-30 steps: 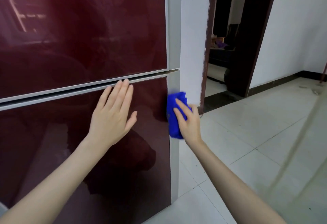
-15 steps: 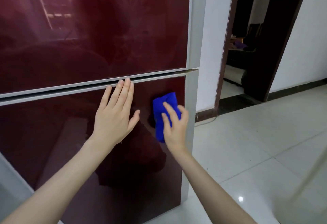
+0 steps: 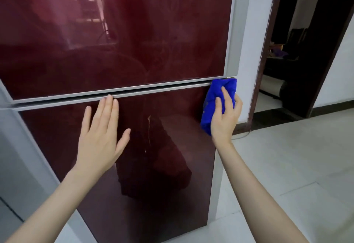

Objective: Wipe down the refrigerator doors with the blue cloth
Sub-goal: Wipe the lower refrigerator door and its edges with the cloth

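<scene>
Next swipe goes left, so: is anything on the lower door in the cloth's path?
Yes: the left hand lies flat on the lower door, left of the cloth; nothing else shows between them.

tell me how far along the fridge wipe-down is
Nothing looks clearly finished. In hand: the right hand grips the blue cloth against the lower door's top right corner, while the left hand lies flat on it. Left: the rest of that door, and the upper door, which shows faint smears.
</scene>
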